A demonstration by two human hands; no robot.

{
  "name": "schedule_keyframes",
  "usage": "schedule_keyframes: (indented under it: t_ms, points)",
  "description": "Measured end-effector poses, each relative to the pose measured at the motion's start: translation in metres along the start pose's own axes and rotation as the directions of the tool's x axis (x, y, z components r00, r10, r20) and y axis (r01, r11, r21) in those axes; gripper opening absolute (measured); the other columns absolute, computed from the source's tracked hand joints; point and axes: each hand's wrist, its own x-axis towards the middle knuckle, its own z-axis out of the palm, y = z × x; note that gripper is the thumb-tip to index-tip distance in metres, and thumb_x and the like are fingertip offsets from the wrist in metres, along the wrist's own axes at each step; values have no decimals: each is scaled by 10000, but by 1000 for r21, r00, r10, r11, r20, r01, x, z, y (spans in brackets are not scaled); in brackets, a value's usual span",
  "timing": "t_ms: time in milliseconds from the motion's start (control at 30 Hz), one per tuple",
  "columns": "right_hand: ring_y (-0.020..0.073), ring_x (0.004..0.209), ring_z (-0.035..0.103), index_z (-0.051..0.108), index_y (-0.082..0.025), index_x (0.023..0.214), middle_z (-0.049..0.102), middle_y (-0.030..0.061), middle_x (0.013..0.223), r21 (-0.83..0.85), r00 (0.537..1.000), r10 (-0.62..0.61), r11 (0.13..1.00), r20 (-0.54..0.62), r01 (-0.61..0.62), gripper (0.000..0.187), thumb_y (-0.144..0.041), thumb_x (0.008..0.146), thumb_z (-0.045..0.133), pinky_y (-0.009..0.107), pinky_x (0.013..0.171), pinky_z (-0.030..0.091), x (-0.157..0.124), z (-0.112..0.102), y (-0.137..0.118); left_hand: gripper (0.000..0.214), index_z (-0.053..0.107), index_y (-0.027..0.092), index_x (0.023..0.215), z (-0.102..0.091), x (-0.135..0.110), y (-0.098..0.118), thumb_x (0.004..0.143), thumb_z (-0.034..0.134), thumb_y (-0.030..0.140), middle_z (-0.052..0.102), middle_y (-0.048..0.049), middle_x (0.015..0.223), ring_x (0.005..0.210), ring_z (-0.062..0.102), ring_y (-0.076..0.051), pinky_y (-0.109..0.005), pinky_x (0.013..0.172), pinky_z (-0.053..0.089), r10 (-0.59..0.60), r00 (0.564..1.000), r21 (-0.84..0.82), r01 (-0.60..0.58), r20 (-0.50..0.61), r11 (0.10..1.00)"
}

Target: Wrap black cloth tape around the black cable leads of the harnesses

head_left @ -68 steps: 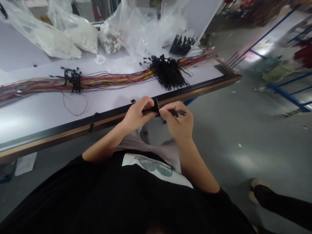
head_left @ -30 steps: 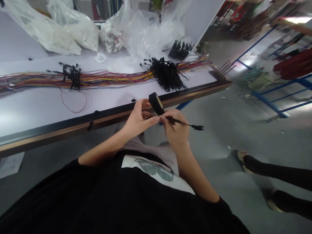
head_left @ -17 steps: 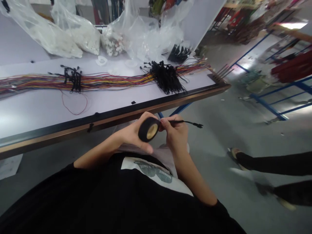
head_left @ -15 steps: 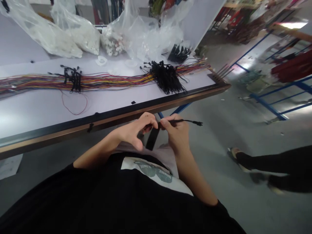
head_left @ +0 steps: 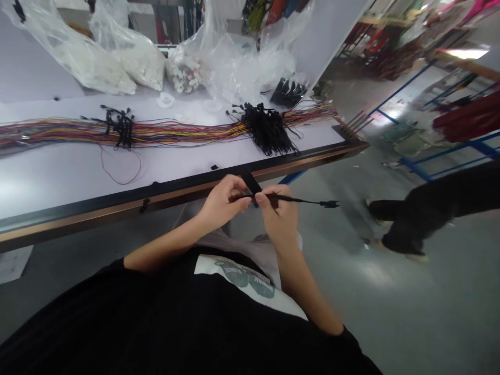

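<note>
Between my hands, just off the table's front edge, runs a thin black cable (head_left: pixel 304 200) with a small black connector (head_left: pixel 330 204) at its right end. My left hand (head_left: pixel 224 202) pinches its left part between thumb and fingers. Close beside it, my right hand (head_left: pixel 280 211) grips the cable with the thumb on top. A flat black strip (head_left: pixel 252 182), which looks like tape, sticks up and away from the cable between the two hands. My fingers hide where strip and cable meet.
Across the table (head_left: pixel 175 164) lies a long bundle of coloured wires (head_left: pixel 175 131). Black connector leads (head_left: pixel 267 127) are heaped on its right part, with a smaller group (head_left: pixel 122 127) left. Clear bags of white parts (head_left: pixel 187 70) stand behind. At right, a person's dark-trousered legs (head_left: pixel 425 208) show.
The black strip hung down toward me and now points up toward the table. My left thumb and fingers, spread before, have closed on the cable. The person at right has shifted position.
</note>
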Motion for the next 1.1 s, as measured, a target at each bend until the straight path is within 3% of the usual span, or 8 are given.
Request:
schedule_keyframes:
  t_ms: [100,200,367,533,700,867,967,1100]
  points:
    - [157,725,611,528,-229,718,647,0,800,37,998,-68,997,-10,68,143,-341,760,607,316,649,475,-3,1,0,238,491,184,827,-4,5,-1,727,611,364,508,27,634,491,475,-72,-220,468,387,-173,976,-260,203,133,944]
    - [164,732,625,531,-224,668,659,-1,786,114,999,-51,992,1,50,174,-343,736,639,323,660,486,-7,7,1,328,508,186,739,-5,6,-5,736,574,507,468,22,559,479,461,-85,-243,475,395,-194,940,-331,284,280,900]
    - [120,473,541,525,-216,665,576,-58,545,433,976,214,884,-45,-174,221,-393,740,634,286,515,456,-6,13,15,417,545,184,828,-13,-4,-2,627,692,518,545,-23,722,700,552,-146,-292,637,454,-17,953,-298,112,302,948]
    - [121,551,564,542,-204,614,602,-45,577,283,977,209,940,-35,-191,214,-347,685,685,283,578,457,5,-4,18,676,559,198,942,-28,-2,2,382,825,467,508,-29,914,692,485,-115,-261,604,426,101,830,-90,-62,548,994]
    - [143,675,587,558,-216,606,631,-26,688,146,1000,-23,989,2,23,189,-324,703,679,308,655,458,3,-11,1,152,489,185,778,-10,6,-4,700,602,251,488,31,717,625,466,-88,-230,599,397,102,982,134,-124,160,983]
    - [137,628,579,573,-231,738,605,-35,664,33,1000,8,999,-5,-8,125,-347,756,615,288,602,451,-6,-1,-5,116,473,180,598,5,3,-10,685,516,117,524,22,638,642,501,-109,-239,629,417,257,966,360,-253,36,898]
    - [147,656,592,555,-234,757,613,-24,701,-7,1000,-25,1000,-9,25,122,-346,767,601,294,613,458,-5,0,-1,85,491,179,638,6,-3,-8,698,526,129,532,18,662,631,518,-103,-243,627,441,197,980,245,-190,-2,951]
    - [151,646,592,534,-232,696,634,-8,711,-101,994,-108,989,-35,104,164,-361,774,597,295,602,457,2,-6,0,272,496,175,899,2,0,-4,692,641,274,572,-14,829,579,566,-90,-257,567,481,-124,989,-221,139,81,965]
